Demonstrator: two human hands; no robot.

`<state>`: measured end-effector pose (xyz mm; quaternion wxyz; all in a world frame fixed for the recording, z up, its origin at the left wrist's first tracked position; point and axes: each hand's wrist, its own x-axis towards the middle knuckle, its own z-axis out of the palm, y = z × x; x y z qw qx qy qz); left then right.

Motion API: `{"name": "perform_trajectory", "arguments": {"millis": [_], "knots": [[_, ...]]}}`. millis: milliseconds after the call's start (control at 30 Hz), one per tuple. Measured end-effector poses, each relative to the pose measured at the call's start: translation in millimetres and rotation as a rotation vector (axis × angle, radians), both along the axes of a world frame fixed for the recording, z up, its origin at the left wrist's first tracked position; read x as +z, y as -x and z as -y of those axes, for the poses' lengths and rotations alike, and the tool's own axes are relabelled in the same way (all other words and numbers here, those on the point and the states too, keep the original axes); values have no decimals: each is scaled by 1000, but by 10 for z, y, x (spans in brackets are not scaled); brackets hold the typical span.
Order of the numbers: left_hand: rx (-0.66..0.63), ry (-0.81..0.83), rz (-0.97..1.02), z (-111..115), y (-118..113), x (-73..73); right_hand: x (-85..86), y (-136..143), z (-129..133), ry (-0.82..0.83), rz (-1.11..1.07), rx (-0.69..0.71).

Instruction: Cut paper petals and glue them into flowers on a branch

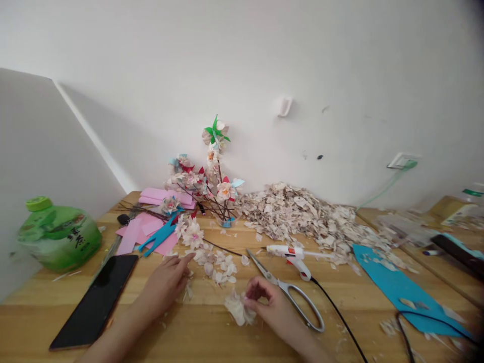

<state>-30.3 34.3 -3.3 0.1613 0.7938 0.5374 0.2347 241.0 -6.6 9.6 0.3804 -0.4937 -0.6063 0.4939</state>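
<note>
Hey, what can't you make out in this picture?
All in the head view:
Left hand: blur leaves its grip unclear.
Scissors: one handle loop, partly behind the right hand.
Glue gun cord: far end, cut off by the bottom edge.
Green bottle: small print, blurred.

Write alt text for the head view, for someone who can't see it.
A person's right hand pinches a pale petal cluster at a wooden table; the left hand is beside loose petals. Nearby are scissors, a white glue gun, artificial flowers and a heap of pale scraps.
</note>
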Motion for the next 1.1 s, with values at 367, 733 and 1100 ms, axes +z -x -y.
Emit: {"name": "perform_trajectory", "arguments": {"millis": [367,733,1100], "knots": [[288,199,487,-131,6,6,-1,-9,-19,18,-63,-7],[386,79,692,-251,-6,-134,-25,13,3,5,-72,-11],[-8,-42,2,422,284,-174,-51,-22,4,2,-57,-13]]}}
